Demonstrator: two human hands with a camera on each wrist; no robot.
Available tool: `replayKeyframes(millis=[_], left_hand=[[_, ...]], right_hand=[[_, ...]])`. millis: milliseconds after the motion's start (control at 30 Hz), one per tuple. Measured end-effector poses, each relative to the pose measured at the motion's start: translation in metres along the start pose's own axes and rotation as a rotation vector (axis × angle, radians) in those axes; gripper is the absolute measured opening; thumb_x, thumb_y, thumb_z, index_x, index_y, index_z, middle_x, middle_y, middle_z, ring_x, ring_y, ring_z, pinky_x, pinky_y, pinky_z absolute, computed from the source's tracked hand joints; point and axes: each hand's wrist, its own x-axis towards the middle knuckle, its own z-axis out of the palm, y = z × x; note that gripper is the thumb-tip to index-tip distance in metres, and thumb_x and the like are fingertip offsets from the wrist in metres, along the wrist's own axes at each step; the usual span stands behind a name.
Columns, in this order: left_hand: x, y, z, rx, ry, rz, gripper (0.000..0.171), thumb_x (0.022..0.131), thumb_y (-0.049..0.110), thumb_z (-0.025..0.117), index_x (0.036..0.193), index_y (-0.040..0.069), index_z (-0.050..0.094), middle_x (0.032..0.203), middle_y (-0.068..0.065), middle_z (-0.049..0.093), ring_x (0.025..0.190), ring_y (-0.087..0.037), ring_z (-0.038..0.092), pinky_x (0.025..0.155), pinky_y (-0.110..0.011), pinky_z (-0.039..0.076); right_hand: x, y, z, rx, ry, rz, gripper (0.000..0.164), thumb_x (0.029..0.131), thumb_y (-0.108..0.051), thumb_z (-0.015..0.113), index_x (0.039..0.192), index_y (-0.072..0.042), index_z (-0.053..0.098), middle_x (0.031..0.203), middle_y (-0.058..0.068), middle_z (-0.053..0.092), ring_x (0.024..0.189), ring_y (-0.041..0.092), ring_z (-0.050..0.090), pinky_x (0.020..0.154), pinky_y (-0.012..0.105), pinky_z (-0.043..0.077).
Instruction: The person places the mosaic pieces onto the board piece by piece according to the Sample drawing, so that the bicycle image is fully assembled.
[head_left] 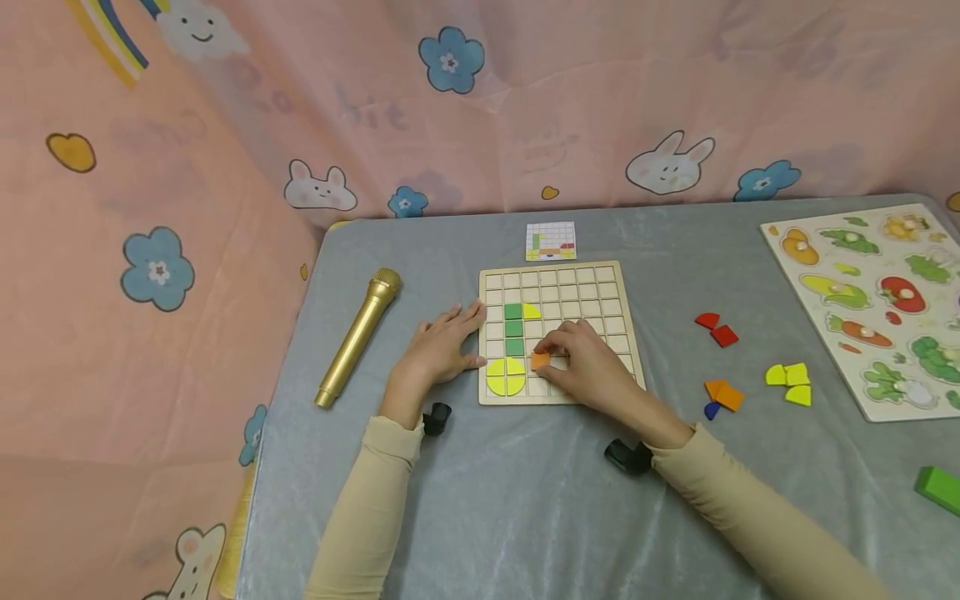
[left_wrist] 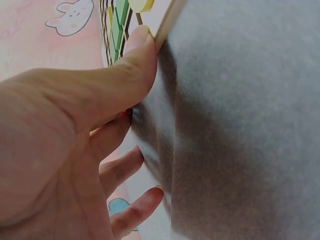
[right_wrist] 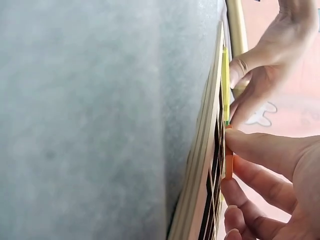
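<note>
1. A pink cloth [head_left: 360,50] hangs behind the tabletop [head_left: 525,508] and also along its left side, like two walls.
2. On this cloth are printed blue flowers [head_left: 452,60], white rabbit heads [head_left: 667,169], yellow hearts [head_left: 71,152], and a smiling cloud [head_left: 201,32] beside a rainbow [head_left: 111,37].
3. The tabletop has a grey cover [head_left: 697,258], soft-looking, with some light folds.
4. The light makes a pale shine on it.

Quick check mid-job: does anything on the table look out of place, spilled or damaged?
I see nothing spilled or damaged. Only the gold microphone seems out of place: it lies aslant left of the grid board, apparently unrelated to the orange piece the right hand pinches.
</note>
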Motion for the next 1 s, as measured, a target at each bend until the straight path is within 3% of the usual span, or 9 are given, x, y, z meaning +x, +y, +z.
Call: replayKeyframes(millis=[333, 533, 633, 833, 1000], left_hand=[[-0.001, 0.000, -0.001, 0.001, 0.004, 0.005, 0.090, 0.098, 0.033, 0.075, 0.171, 0.026, 0.023, 0.178, 0.009, 0.015, 0.167, -0.024, 0.013, 0.131, -0.064, 0.013], [-0.002, 0.001, -0.001, -0.006, -0.003, 0.001, 0.089, 0.098, 0.033, 0.074, 0.171, 0.026, 0.022, 0.178, 0.010, 0.014, 0.167, -0.023, 0.012, 0.131, -0.064, 0.012], [-0.002, 0.001, 0.000, -0.004, -0.004, -0.003, 0.090, 0.098, 0.033, 0.075, 0.171, 0.027, 0.022, 0.178, 0.011, 0.014, 0.168, -0.022, 0.012, 0.131, -0.063, 0.012], [-0.001, 0.001, 0.000, -0.005, -0.002, -0.007, 0.090, 0.098, 0.033, 0.075, 0.171, 0.027, 0.022, 0.178, 0.011, 0.014, 0.168, -0.022, 0.012, 0.131, -0.063, 0.012], [-0.002, 0.001, 0.000, -0.009, 0.001, 0.000, 0.090, 0.098, 0.033, 0.075, 0.171, 0.027, 0.022, 0.178, 0.010, 0.014, 0.168, -0.023, 0.012, 0.131, -0.064, 0.012]], right_hand=[[0.001, -0.004, 0.004, -0.006, -0.010, 0.008, 0.020, 0.087, -0.012, 0.088, 0.107, -0.008, 0.085, 0.112, 0.009, 0.071, 0.107, 0.028, 0.057, 0.093, 0.046, 0.051], [-0.006, 0.003, -0.002, -0.023, -0.013, 0.046, 0.025, 0.086, -0.016, 0.089, 0.110, -0.010, 0.085, 0.111, 0.009, 0.071, 0.103, 0.027, 0.054, 0.083, 0.040, 0.048], [-0.014, 0.012, -0.013, -0.003, -0.001, 0.066, 0.028, 0.085, -0.015, 0.090, 0.111, -0.009, 0.083, 0.112, 0.012, 0.070, 0.100, 0.028, 0.053, 0.081, 0.038, 0.044], [-0.043, 0.039, -0.046, 0.026, 0.005, 0.138, 0.033, 0.088, -0.017, 0.088, 0.116, -0.004, 0.078, 0.119, 0.018, 0.065, 0.108, 0.033, 0.053, 0.089, 0.045, 0.043], [-0.073, 0.069, -0.074, -0.030, 0.114, 0.143, 0.038, 0.084, -0.015, 0.091, 0.116, 0.000, 0.077, 0.119, 0.025, 0.068, 0.112, 0.040, 0.058, 0.092, 0.048, 0.042]])
